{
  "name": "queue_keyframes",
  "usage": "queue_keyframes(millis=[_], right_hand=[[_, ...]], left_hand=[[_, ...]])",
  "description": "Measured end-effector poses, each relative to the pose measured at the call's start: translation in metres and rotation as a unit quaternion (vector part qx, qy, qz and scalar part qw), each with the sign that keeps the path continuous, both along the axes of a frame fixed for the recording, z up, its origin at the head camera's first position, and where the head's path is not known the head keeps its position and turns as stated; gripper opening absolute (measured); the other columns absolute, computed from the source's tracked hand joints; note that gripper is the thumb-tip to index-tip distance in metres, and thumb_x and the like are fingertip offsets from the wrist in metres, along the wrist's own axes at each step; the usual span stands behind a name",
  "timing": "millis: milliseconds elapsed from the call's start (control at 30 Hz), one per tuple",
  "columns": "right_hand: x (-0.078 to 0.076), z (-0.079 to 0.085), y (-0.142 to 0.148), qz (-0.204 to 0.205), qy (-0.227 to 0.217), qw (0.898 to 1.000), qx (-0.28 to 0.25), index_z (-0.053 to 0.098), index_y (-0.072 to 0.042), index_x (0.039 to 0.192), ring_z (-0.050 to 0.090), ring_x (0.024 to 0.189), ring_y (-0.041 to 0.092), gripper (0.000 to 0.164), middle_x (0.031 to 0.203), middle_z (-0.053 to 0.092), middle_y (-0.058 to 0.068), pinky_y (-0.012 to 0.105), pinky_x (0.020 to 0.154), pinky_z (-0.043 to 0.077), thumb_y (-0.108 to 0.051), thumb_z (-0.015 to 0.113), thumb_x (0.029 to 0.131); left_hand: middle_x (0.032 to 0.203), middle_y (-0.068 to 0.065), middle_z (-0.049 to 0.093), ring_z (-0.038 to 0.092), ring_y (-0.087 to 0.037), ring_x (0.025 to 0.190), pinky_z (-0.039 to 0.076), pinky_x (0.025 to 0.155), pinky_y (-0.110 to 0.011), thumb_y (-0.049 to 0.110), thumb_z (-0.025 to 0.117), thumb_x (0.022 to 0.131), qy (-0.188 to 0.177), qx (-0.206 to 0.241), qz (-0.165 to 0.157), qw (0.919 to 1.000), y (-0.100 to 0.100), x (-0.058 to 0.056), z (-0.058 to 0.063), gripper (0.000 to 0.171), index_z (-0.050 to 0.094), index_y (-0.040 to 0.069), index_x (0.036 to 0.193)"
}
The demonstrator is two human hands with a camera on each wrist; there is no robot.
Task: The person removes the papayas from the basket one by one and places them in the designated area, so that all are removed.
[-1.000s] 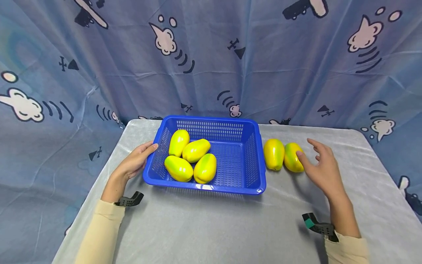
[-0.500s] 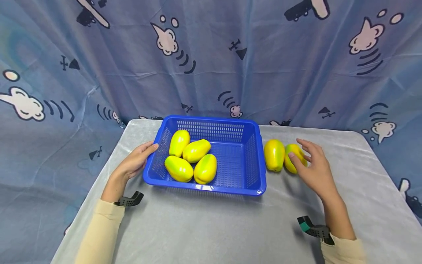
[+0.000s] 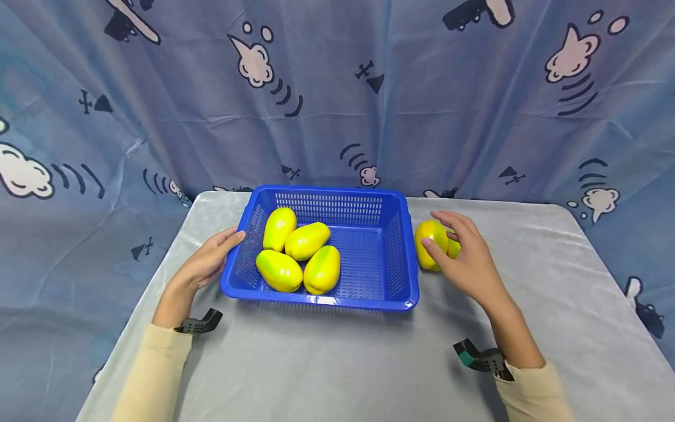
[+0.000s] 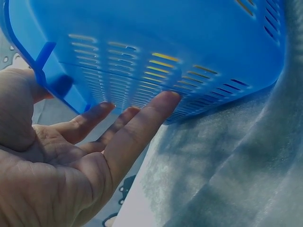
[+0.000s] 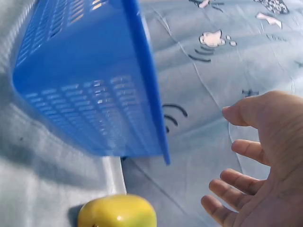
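My left hand (image 3: 204,261) grips the left side of a blue plastic basket (image 3: 321,300), its thumb over the rim. In the left wrist view, the fingers (image 4: 137,135) lie against the slotted outer wall. Several glossy yellow-green, papaya-shaped fruits (image 3: 278,271) lie inside, toward the left. To the basket's right are two more: a nearer fruit (image 3: 429,258) beside the wall and another fruit (image 3: 453,248) mostly hidden behind my right hand (image 3: 469,264). That hand hovers over them, thumb and fingers spread, holding nothing. One fruit (image 5: 118,213) shows low in the right wrist view, apart from the fingers.
A pale grey cloth (image 3: 327,363) covers the table. Behind it hangs a blue patterned curtain (image 3: 327,129). A dark band with a small camera mount sits on each wrist, and both arms wear cream sleeves (image 3: 153,375).
My right hand has moved left, from beside the outer fruit to over the two fruits by the basket. The left hand stays on the basket. The head view has shifted slightly.
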State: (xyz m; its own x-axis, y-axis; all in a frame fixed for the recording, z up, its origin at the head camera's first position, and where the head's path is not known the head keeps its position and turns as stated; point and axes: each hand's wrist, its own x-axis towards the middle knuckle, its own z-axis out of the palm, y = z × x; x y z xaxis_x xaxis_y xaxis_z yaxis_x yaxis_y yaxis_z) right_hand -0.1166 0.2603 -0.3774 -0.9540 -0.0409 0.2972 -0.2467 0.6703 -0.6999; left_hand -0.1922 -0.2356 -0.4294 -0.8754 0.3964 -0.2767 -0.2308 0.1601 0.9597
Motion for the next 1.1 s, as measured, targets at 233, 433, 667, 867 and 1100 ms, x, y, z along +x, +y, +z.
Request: queue_keyframes(millis=[233, 433, 667, 867, 1100], right_hand=[[-0.009, 0.016, -0.019, 0.036, 0.001, 0.999, 0.029, 0.058, -0.005, 0.148, 0.052, 0.138, 0.043, 0.053, 0.154, 0.051, 0.023, 0.070, 0.110, 0.049, -0.019, 0.074, 0.100], [-0.018, 0.022, -0.037, 0.077, -0.013, 0.994, 0.073, 0.057, -0.009, 0.150, 0.050, 0.145, 0.043, 0.054, 0.159, 0.049, 0.020, 0.066, 0.110, 0.051, -0.021, 0.073, 0.100], [-0.026, 0.030, -0.053, 0.133, -0.011, 0.985, 0.108, 0.059, -0.012, 0.149, 0.049, 0.147, 0.040, 0.052, 0.158, 0.049, 0.016, 0.067, 0.117, 0.046, -0.024, 0.074, 0.100], [-0.032, 0.035, -0.061, 0.172, -0.020, 0.974, 0.146, 0.058, -0.015, 0.150, 0.047, 0.148, 0.037, 0.053, 0.160, 0.048, 0.014, 0.063, 0.116, 0.049, -0.026, 0.074, 0.100], [-0.040, 0.046, -0.066, 0.209, -0.007, 0.956, 0.205, 0.059, -0.015, 0.149, 0.049, 0.147, 0.036, 0.052, 0.159, 0.050, 0.015, 0.059, 0.116, 0.050, -0.025, 0.074, 0.100]], left_hand=[[0.126, -0.001, 0.067, 0.074, -0.010, 0.105, 0.065, 0.089, -0.033, 0.042, 0.041, 0.115, 0.001, 0.009, 0.002, 1.0000, 0.000, -0.001, -0.003, 0.071, 0.020, -0.001, 0.167], [0.125, 0.000, 0.068, 0.075, -0.010, 0.103, 0.066, 0.088, -0.033, 0.043, 0.042, 0.115, 0.007, -0.001, 0.000, 1.0000, -0.002, 0.000, -0.002, 0.071, 0.020, 0.000, 0.167], [0.121, 0.001, 0.070, 0.076, -0.010, 0.101, 0.066, 0.087, -0.033, 0.042, 0.041, 0.115, 0.008, 0.001, -0.002, 1.0000, -0.004, 0.001, -0.003, 0.071, 0.020, -0.002, 0.166], [0.129, -0.005, 0.067, 0.075, -0.010, 0.104, 0.066, 0.089, -0.034, 0.043, 0.042, 0.115, 0.005, -0.007, 0.000, 1.0000, -0.005, 0.002, -0.002, 0.071, 0.020, 0.000, 0.167], [0.142, -0.018, 0.060, 0.073, -0.010, 0.108, 0.065, 0.092, -0.033, 0.044, 0.042, 0.114, 0.006, -0.006, -0.002, 1.0000, -0.001, 0.000, 0.000, 0.072, 0.019, 0.002, 0.168]])
